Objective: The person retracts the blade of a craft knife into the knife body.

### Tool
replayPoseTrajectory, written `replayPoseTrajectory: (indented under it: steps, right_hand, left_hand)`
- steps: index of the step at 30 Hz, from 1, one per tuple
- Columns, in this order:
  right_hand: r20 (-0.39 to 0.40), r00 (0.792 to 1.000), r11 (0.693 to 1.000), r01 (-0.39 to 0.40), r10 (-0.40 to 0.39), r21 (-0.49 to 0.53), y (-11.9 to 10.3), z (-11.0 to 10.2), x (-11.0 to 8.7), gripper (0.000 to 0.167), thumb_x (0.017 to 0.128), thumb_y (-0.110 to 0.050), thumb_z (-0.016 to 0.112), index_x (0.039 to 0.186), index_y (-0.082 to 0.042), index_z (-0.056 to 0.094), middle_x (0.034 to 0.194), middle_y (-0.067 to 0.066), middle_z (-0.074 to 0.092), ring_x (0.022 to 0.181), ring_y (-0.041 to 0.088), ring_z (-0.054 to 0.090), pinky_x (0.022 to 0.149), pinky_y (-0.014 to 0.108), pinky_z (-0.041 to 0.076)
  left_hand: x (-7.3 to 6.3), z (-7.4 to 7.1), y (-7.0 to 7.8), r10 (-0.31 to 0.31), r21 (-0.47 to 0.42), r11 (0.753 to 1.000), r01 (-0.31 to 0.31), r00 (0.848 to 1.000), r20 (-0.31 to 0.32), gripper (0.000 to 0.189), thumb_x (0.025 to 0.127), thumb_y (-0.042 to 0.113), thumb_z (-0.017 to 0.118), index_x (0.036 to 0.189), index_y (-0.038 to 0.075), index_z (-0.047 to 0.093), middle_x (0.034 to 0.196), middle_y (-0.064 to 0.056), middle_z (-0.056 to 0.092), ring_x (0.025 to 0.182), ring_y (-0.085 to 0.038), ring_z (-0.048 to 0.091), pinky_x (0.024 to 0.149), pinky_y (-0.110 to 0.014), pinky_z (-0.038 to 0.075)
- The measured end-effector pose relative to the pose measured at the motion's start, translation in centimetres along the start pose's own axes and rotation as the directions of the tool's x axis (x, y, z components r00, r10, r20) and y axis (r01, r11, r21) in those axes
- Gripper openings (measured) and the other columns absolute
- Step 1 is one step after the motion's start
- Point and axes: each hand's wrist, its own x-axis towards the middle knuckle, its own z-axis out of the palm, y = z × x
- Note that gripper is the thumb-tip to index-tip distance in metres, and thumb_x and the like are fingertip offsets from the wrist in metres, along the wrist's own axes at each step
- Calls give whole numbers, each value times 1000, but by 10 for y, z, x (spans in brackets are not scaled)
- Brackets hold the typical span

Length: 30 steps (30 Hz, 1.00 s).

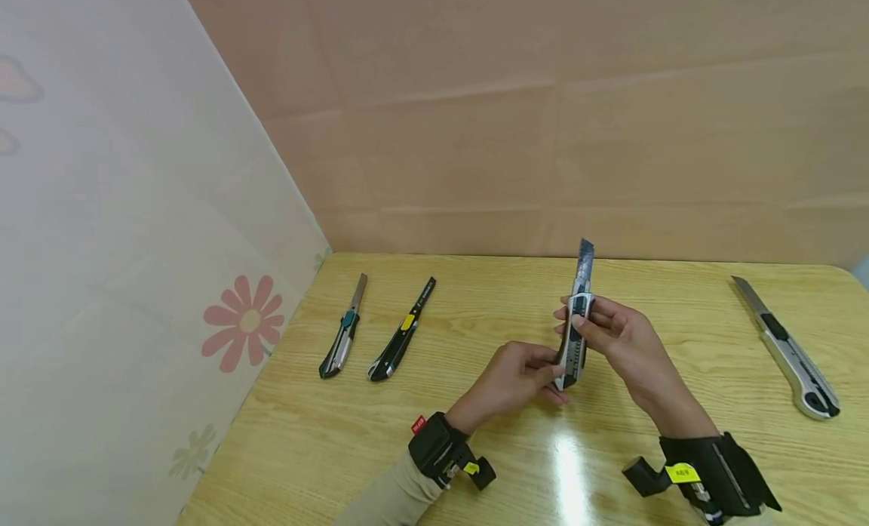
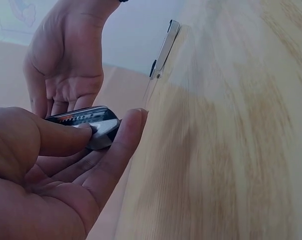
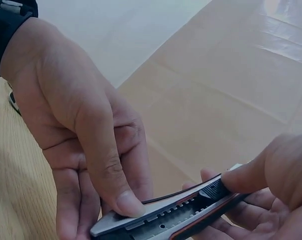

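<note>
Both hands hold a silver-and-black utility knife (image 1: 575, 349) above the table, its blade (image 1: 584, 260) extended and pointing away from me. My left hand (image 1: 514, 379) pinches the butt end of the handle between thumb and fingers. Higher up the handle is my right hand (image 1: 626, 343), gripping it with the thumb on top. In the right wrist view, that thumb presses on the ridged black slider (image 3: 214, 189) in the handle's slot. The left wrist view shows the handle end (image 2: 103, 131) under the left thumb; the blade is hidden there.
On the wooden table (image 1: 285, 458) lie a utility knife with a teal slider (image 1: 342, 336) and a black one with a yellow slider (image 1: 400, 337) at left. A larger silver-grey utility knife (image 1: 790, 356) lies at far right. A flower-patterned sheet (image 1: 156, 232) borders the left side; a brown sheet (image 1: 475, 133) stands behind.
</note>
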Motion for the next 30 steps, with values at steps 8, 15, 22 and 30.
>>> replayPoseTrajectory:
  steps: [8,15,22,30]
  right_hand:
    - [-31,1000,997,0,-2,-79,0,1,0,50,107,-24,57,143,9,49,122,8,72,107,17,72,92,19,54]
    - [-121,988,971,-121,98,-204,1,1,-1,55,105,-38,60,142,2,57,118,-1,75,106,6,69,89,21,50]
    - [-134,988,979,-101,78,-179,3,2,-2,48,103,-33,64,138,1,62,117,0,76,110,4,67,89,18,50]
    - [-98,990,985,-110,97,-132,2,1,-2,51,102,-29,67,142,2,58,120,1,75,112,5,68,91,16,49]
  left_hand:
    - [0,0,2,12,-12,1000,-12,1000,-3,26,103,1,59,126,-9,66,100,-13,76,77,-23,77,77,-43,63]
    - [0,1,3,8,-33,999,-8,1000,-18,27,102,0,60,127,-9,66,98,-18,76,77,-25,77,78,-46,63]
    - [0,0,3,-7,-8,1000,7,999,-32,25,102,1,60,125,-7,68,97,-13,77,80,-31,77,76,-43,63]
    - [-1,0,2,-6,-9,1000,6,1000,-24,26,102,1,61,126,-6,68,97,-10,77,77,-26,77,75,-41,63]
